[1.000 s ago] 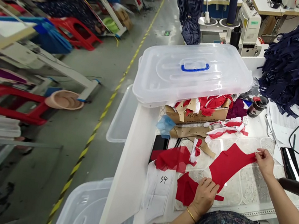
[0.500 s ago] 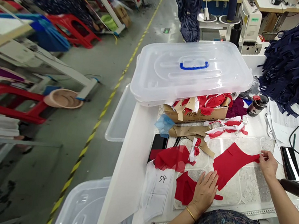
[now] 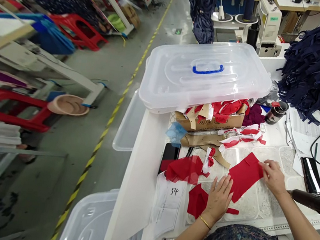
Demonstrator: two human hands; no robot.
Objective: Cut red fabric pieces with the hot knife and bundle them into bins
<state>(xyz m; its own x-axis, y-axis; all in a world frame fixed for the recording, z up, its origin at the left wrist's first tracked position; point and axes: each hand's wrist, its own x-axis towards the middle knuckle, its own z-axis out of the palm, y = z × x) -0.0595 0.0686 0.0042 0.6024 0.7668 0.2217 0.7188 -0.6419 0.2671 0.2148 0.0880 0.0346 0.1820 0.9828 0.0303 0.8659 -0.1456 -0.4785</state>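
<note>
My right hand (image 3: 272, 177) pinches the right end of a red fabric piece (image 3: 243, 176), whose narrow tail is folded in or hidden under my fingers. My left hand (image 3: 219, 198), with a gold bangle, lies flat on the table, holding nothing. Its fingers are beside that piece. Under its thumb side lies a smaller red fabric piece (image 3: 197, 200). Farther left sits a crumpled sheer red piece (image 3: 184, 169), next to a white paper pattern marked 54 (image 3: 168, 203).
A clear plastic box (image 3: 205, 77) with a blue handle stands behind a cardboard box (image 3: 209, 122) of red scraps. Navy fabric strips (image 3: 317, 66) pile up at right. A sewing machine (image 3: 268, 26) stands behind them. A dark tool handle (image 3: 314, 203) juts in at right. The table ends at left, above a walkway.
My right hand has moved left, drawing the narrow end of the red piece inward. My left hand has flattened slightly and stays in almost the same place.
</note>
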